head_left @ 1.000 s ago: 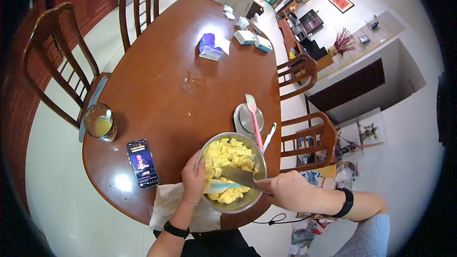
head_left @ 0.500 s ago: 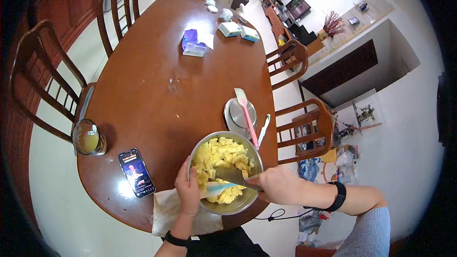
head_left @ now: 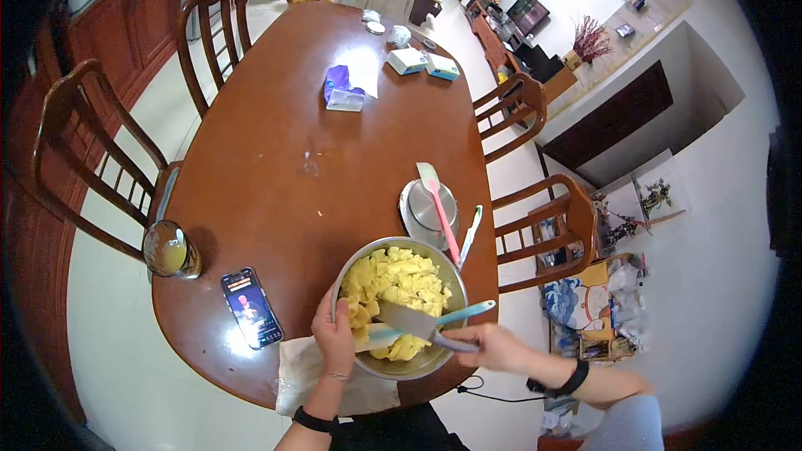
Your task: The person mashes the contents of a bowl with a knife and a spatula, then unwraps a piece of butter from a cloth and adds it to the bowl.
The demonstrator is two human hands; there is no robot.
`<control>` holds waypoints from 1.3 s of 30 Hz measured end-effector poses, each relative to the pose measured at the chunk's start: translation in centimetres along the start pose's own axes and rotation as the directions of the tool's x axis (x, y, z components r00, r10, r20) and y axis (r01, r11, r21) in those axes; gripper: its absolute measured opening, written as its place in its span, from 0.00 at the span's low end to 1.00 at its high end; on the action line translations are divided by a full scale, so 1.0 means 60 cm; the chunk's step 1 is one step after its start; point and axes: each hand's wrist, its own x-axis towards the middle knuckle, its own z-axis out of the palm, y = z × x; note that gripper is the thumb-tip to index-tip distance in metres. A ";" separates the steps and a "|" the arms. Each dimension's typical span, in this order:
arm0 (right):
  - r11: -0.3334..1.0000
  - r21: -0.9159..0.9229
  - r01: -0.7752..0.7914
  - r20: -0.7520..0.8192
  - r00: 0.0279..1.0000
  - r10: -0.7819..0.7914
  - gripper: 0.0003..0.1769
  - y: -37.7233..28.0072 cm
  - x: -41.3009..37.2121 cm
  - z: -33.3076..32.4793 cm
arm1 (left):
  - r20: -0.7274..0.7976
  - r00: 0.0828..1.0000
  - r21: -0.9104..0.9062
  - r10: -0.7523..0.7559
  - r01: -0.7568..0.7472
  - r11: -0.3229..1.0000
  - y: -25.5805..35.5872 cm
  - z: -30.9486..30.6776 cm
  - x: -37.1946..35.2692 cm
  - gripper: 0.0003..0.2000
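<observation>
A steel bowl full of yellow chunks stands at the near edge of the brown table. My left hand grips the bowl's left rim and touches a light blue tool lying across the food. My right hand holds a knife by its handle, blade resting on the chunks. A second light blue handle sticks out over the rim beside that hand.
A kitchen scale with a pink spatula sits behind the bowl. A phone and a glass of yellow drink stand at left. A cloth lies under the bowl. Small boxes and wooden chairs surround the table.
My right hand drew back to the right and toward me with the knife, its blade tilting. A light blue handle now shows over the bowl's right rim. My view shifted slightly.
</observation>
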 end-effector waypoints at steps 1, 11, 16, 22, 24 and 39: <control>0.999 -0.040 -0.015 -0.013 1.000 0.015 0.28 -0.004 -0.013 0.015 | -0.011 1.000 -0.011 -0.005 0.005 1.000 0.002 0.002 0.001 0.16; 0.947 -0.322 0.016 -0.066 0.997 -0.040 0.25 -0.017 -0.095 -0.030 | -0.075 0.993 0.178 0.091 -0.076 0.981 -0.007 0.011 -0.058 0.16; 0.904 -0.427 0.006 -0.078 0.996 -0.043 0.24 -0.060 -0.108 -0.077 | -0.119 0.991 0.192 0.054 -0.031 0.981 -0.023 0.012 -0.114 0.21; 0.819 -0.571 0.049 0.058 0.998 -0.020 0.22 -0.122 -0.068 -0.102 | 0.014 0.998 0.073 0.059 -0.060 0.996 0.005 0.006 -0.013 0.17; 0.783 -0.603 0.150 0.076 0.988 -0.131 0.20 -0.129 -0.049 -0.106 | 0.012 0.998 0.059 0.054 -0.055 0.997 0.005 0.010 -0.014 0.17; 0.692 -0.691 0.209 0.208 0.974 -0.087 0.24 -0.112 0.014 -0.143 | -0.004 1.000 0.003 0.001 -0.001 1.000 -0.001 0.010 -0.015 0.16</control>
